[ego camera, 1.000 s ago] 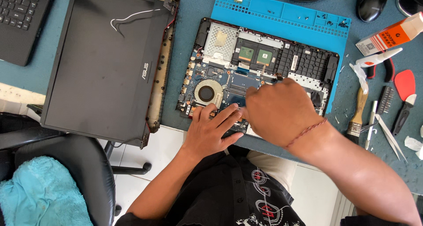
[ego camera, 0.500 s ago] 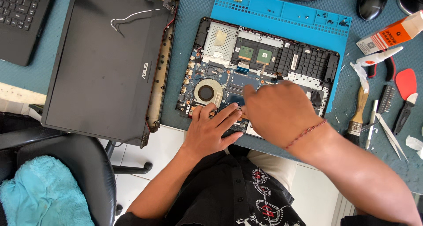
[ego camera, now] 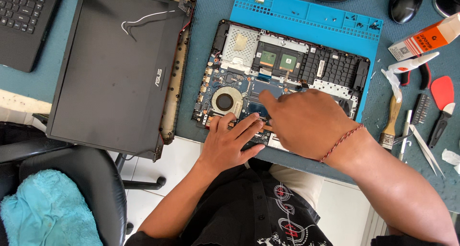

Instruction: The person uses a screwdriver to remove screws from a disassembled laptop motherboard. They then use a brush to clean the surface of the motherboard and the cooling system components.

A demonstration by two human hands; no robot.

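Note:
An opened laptop base with its board, round fan and green chips exposed lies on a blue work mat. My left hand rests flat on the base's near edge, fingers spread, just below the fan. My right hand lies over the near middle of the board with the index finger stretched left, pressing on a dark part of the board. Whatever lies under the palm is hidden. A red string bracelet circles the right wrist.
A detached black laptop lid lies to the left, a second laptop's keyboard at the far left. Right of the mat: brush, tweezers, red-handled tools, an orange-and-white box, a mouse. An office chair with a teal cloth stands below.
My right hand has shifted slightly left over the board, the index finger now stretched further out. The left hand has stayed in place.

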